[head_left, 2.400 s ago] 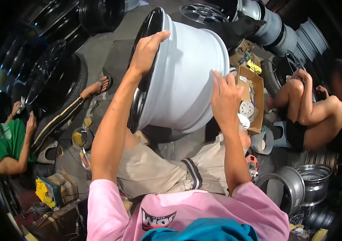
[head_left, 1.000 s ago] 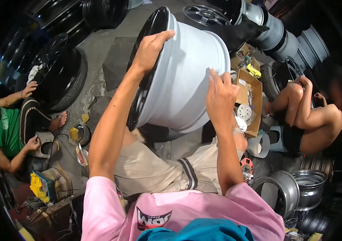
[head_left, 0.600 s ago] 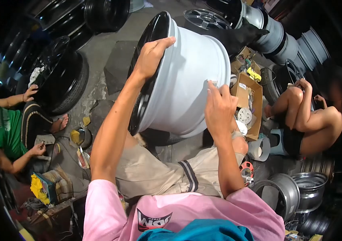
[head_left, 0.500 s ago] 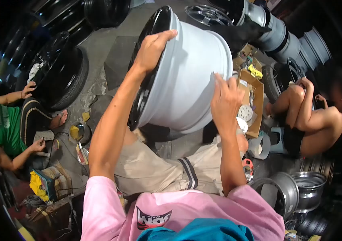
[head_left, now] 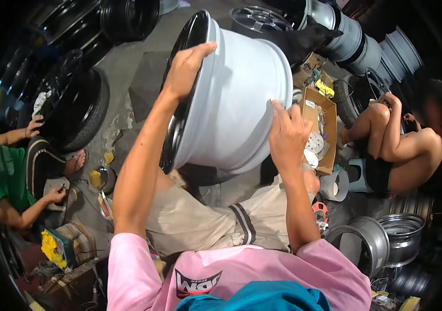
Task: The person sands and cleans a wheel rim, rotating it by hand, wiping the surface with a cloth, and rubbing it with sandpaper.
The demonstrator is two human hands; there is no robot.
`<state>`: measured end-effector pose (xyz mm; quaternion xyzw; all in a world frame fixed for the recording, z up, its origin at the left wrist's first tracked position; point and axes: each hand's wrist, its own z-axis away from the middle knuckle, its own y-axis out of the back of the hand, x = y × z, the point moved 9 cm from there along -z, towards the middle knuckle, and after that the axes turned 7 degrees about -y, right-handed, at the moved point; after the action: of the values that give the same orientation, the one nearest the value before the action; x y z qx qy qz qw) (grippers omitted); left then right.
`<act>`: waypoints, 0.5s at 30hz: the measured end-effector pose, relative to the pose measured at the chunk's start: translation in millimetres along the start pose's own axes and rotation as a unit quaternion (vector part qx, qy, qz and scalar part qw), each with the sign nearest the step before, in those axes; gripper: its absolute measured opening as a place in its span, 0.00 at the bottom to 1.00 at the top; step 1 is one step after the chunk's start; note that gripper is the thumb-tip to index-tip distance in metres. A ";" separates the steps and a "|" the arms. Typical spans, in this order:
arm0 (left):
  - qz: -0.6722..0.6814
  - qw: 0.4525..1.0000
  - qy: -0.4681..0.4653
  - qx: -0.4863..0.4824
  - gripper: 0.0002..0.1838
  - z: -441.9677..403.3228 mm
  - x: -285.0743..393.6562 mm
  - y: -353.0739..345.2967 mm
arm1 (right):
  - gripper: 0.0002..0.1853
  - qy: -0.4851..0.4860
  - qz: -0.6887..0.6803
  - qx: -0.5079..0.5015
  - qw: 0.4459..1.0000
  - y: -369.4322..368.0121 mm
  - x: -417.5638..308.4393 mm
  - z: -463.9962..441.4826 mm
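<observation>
A large wheel rim (head_left: 242, 98) with a matte pale-grey barrel and a glossy black face stands tilted in front of my lap. My left hand (head_left: 187, 70) is closed over its upper left edge, fingers on the grey lip and palm by the black side. On the right, my right hand (head_left: 289, 135) presses its bent fingers to the barrel near the far lip, index fingertip against the grey surface. Whether a small piece lies under those fingertips is hidden. The rim's lower part sits between my knees, above a dark round thing I cannot make out.
An open cardboard box (head_left: 327, 163) of discs and tools is right of the rim. A person in green (head_left: 11, 176) sits left by a tire (head_left: 88, 111); another person (head_left: 413, 150) sits right. A black dog (head_left: 304, 44) lies behind. Silver rims (head_left: 400, 238) stand lower right.
The whole view has shifted slightly, the rim and both my hands appearing a little further left. My grip looks the same. The left person's lower hand has moved slightly right.
</observation>
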<state>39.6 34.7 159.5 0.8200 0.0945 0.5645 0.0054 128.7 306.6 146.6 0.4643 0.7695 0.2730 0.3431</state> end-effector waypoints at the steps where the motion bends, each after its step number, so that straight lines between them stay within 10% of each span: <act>1: 0.001 1.000 0.017 -0.005 0.32 1.1 -1.3 -1.5 | 0.15 0.010 0.003 -0.013 1.000 -0.1 0.4 -6.6; 15: -0.005 1.000 0.003 0.004 0.30 -0.9 -3.6 -0.4 | 0.14 0.013 -0.003 -0.010 1.000 1.2 -1.0 -7.0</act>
<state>37.4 34.4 156.4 0.8180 0.1009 0.5663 0.0042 124.2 305.5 152.1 0.4554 0.7722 0.2858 0.3387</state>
